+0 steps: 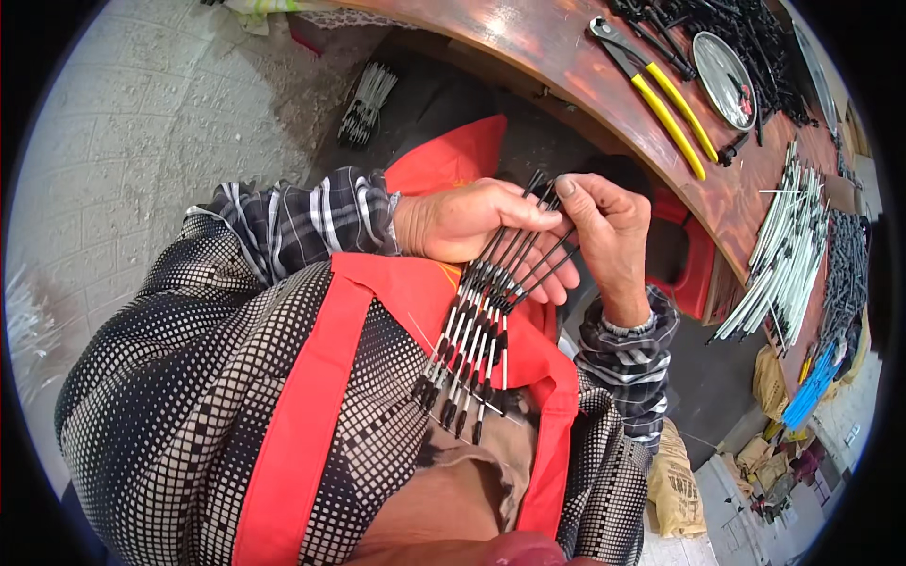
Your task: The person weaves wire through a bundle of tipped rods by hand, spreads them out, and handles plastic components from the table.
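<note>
A fan of thin black-and-white jointed rods [483,325] hangs in front of my red apron [293,443], black ends up and spreading downward. My left hand [477,226] is closed on the black upper part of the rods, its thumb across them and its fingers behind. At the upper right of the fan, my right hand [609,226] pinches the end of a rod between thumb and forefinger. The fingertips hide the exact spot being gripped. Both forearms wear plaid sleeves.
On the wooden table [528,33] lie yellow-handled pliers [661,104], an oval metal dish [725,80], black parts [755,38], white rods [788,250] and dark rods [847,274]. A red stool [696,269] stands under it. Another rod bundle [368,102] sits at upper left; a sack [675,486] lies lower right.
</note>
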Action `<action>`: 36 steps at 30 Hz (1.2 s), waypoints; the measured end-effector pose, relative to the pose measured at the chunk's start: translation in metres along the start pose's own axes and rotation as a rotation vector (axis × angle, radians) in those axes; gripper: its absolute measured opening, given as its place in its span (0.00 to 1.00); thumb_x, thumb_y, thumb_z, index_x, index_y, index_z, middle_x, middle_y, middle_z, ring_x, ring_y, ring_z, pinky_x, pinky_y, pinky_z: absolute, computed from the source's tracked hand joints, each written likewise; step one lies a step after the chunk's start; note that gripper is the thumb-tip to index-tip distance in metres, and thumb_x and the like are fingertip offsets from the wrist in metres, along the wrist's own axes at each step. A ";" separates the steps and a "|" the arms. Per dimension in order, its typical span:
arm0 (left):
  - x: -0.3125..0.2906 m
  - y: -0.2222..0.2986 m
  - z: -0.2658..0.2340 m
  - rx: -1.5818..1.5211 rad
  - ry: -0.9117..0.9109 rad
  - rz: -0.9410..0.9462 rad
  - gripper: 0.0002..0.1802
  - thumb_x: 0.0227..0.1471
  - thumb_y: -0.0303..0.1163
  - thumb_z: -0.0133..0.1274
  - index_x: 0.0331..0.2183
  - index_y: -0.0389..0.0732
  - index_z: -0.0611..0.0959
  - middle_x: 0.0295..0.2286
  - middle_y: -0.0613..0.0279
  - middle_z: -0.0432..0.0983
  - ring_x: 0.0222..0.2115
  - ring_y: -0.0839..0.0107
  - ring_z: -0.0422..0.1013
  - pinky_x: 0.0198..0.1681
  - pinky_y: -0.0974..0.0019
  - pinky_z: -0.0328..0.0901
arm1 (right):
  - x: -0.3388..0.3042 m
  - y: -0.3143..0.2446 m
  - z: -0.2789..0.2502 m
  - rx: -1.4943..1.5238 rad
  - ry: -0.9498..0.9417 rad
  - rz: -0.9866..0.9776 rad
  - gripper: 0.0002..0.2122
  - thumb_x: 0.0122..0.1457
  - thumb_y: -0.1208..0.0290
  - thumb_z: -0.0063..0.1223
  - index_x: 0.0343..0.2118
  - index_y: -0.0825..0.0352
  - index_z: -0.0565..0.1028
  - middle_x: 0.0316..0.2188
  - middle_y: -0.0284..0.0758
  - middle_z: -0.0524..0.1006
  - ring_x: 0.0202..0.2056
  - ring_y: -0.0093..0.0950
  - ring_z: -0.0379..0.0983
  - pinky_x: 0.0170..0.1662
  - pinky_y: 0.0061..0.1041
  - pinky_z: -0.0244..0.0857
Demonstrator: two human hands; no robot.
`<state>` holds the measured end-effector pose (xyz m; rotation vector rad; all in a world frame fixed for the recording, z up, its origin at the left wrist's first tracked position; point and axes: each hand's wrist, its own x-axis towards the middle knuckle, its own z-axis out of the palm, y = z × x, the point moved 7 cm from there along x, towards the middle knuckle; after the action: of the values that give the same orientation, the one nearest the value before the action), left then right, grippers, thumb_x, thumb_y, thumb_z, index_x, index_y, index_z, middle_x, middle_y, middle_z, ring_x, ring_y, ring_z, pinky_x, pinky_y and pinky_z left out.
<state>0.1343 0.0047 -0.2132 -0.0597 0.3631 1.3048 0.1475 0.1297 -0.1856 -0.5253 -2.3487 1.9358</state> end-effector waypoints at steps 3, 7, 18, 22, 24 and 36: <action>0.001 -0.001 -0.001 0.006 -0.029 -0.026 0.24 0.67 0.40 0.38 0.54 0.31 0.70 0.49 0.34 0.72 0.48 0.43 0.73 0.54 0.51 0.68 | 0.003 -0.001 0.000 -0.037 -0.024 -0.042 0.08 0.60 0.71 0.57 0.32 0.72 0.82 0.18 0.31 0.77 0.22 0.15 0.70 0.26 0.20 0.65; 0.002 -0.003 0.000 0.011 -0.087 -0.049 0.26 0.67 0.42 0.37 0.54 0.30 0.70 0.49 0.35 0.72 0.48 0.44 0.73 0.54 0.54 0.67 | 0.005 0.005 0.004 0.070 -0.176 0.099 0.09 0.61 0.70 0.57 0.35 0.72 0.82 0.21 0.29 0.78 0.23 0.13 0.69 0.24 0.16 0.65; 0.007 0.000 0.012 0.004 -0.209 -0.064 0.26 0.63 0.38 0.41 0.55 0.28 0.69 0.51 0.35 0.70 0.50 0.42 0.71 0.57 0.50 0.63 | 0.017 -0.010 0.009 0.107 -0.334 0.097 0.10 0.62 0.72 0.54 0.40 0.73 0.81 0.24 0.28 0.80 0.24 0.13 0.72 0.26 0.15 0.67; 0.012 -0.006 0.007 -0.001 -0.228 -0.113 0.29 0.60 0.39 0.43 0.55 0.25 0.69 0.52 0.34 0.70 0.51 0.41 0.70 0.58 0.47 0.62 | 0.010 -0.010 0.005 0.054 -0.252 0.074 0.09 0.61 0.72 0.55 0.35 0.73 0.82 0.23 0.28 0.80 0.25 0.14 0.72 0.28 0.18 0.68; 0.009 -0.004 0.011 0.025 -0.114 -0.111 0.28 0.63 0.38 0.41 0.51 0.20 0.70 0.47 0.36 0.74 0.48 0.48 0.73 0.56 0.54 0.66 | 0.010 -0.013 0.005 -0.062 -0.183 -0.019 0.09 0.58 0.71 0.57 0.32 0.72 0.82 0.22 0.36 0.81 0.23 0.19 0.75 0.28 0.22 0.70; 0.002 0.002 0.010 0.060 0.001 -0.113 0.22 0.61 0.32 0.45 0.52 0.26 0.71 0.46 0.35 0.74 0.43 0.47 0.76 0.51 0.51 0.71 | 0.005 -0.044 0.014 -0.516 -0.169 -0.455 0.18 0.59 0.75 0.51 0.52 0.69 0.70 0.24 0.49 0.77 0.26 0.48 0.77 0.28 0.38 0.70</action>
<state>0.1352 0.0096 -0.2036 -0.0298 0.3938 1.1811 0.1292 0.1110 -0.1477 0.1666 -2.7614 1.2235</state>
